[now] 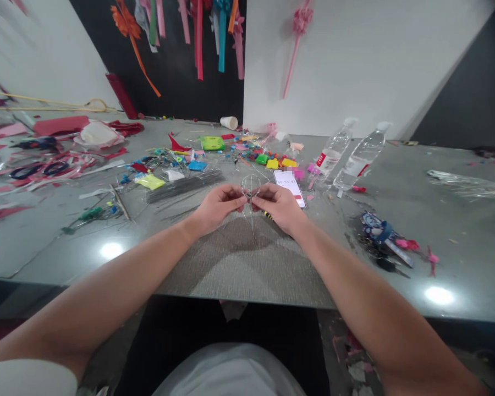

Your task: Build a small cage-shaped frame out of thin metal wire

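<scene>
Between my hands, a little above the table, is a small wire frame (251,184) with a rounded looped top and thin wire ends hanging below. My left hand (220,206) pinches it from the left, thumb against fingers. From the other side my right hand (279,206) pinches the same frame. Both sets of fingertips nearly meet at its middle and hide part of it. A bundle of straight grey wires (181,187) lies to the left of my left hand. Behind my right hand lies a phone (291,190) with a timer showing, and a yellow-and-black striped object (268,215) is partly covered by that hand.
Two clear plastic bottles (361,159) stand at the right. Colourful packets (212,143) and small pieces clutter the back. Scissors (51,169) lie among red scraps on the left. Keys (381,242) sit at front right. A paper cup (229,123) lies by the wall.
</scene>
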{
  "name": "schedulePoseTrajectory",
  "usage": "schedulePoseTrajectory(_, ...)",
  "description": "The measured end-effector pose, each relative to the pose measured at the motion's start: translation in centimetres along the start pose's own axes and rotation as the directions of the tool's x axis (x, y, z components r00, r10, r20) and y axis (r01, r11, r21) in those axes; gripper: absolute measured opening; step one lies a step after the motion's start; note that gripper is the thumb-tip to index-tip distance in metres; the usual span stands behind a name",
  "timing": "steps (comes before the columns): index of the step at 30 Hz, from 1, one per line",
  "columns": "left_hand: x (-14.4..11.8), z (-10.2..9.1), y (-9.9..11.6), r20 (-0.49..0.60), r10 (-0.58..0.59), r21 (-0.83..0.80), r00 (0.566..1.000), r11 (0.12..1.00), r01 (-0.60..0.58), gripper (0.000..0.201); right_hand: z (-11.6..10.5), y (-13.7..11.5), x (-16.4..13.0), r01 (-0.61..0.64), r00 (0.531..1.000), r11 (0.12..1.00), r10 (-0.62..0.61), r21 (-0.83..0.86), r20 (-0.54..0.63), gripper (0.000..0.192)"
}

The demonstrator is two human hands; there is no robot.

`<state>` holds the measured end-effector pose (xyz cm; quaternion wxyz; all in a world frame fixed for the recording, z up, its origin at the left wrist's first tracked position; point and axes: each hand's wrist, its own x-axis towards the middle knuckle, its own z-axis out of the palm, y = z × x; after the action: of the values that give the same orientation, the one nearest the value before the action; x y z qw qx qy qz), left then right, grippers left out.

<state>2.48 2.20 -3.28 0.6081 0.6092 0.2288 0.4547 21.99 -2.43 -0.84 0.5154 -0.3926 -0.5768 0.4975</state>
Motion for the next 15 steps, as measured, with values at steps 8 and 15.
schedulePoseTrajectory(8, -0.08, 0.09, 0.29, 0.05, -0.021, 0.004, 0.999, 1.0, 0.021, 0.023, -0.21, 0.23, 0.11, 0.071, 0.997, 0.997, -0.071, -0.03, -0.01, 0.026)
schedulePoseTrajectory(15, -0.38, 0.92, 0.57, -0.008, -0.067, -0.152, 0.998, 0.986, 0.065, 0.02, -0.01, 0.11, -0.2, 0.099, 0.995, 0.991, -0.1, -0.089, -0.01, 0.023)
